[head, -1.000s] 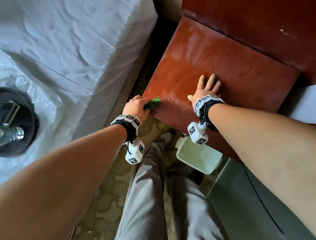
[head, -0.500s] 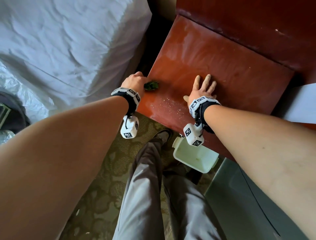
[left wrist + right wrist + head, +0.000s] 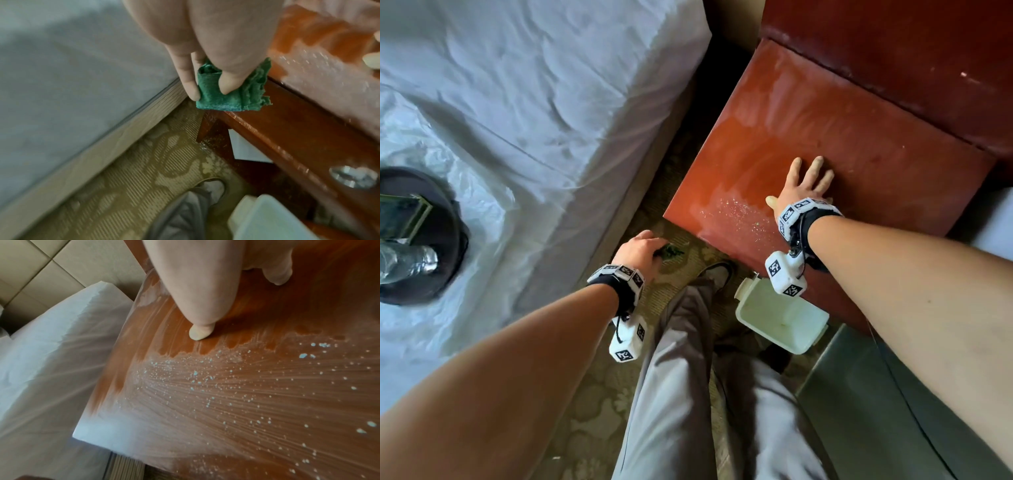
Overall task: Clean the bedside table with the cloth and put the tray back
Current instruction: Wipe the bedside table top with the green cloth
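Observation:
The red-brown bedside table [image 3: 842,137] has a wet sheen and small droplets [image 3: 732,214] near its front-left corner. My left hand [image 3: 643,251] grips a crumpled green cloth [image 3: 670,252] [image 3: 226,94], held off the table just in front of that corner, above the carpet. My right hand [image 3: 806,185] lies flat on the tabletop with fingers spread; its thumb [image 3: 200,332] presses the wet wood. The dark round tray [image 3: 424,236] sits on plastic sheeting on the bed at far left, carrying a bottle and a small box.
A white-sheeted bed [image 3: 534,85] fills the left, with a narrow carpeted gap [image 3: 144,162] between it and the table. A pale plastic bin [image 3: 780,320] stands on the floor by my leg [image 3: 688,394]. The table's drawer front shows a metal knob [image 3: 353,177].
My left hand with the cloth went forward along the table's left edge, then pulled back off the front corner toward me. The right hand stayed flat on the tabletop.

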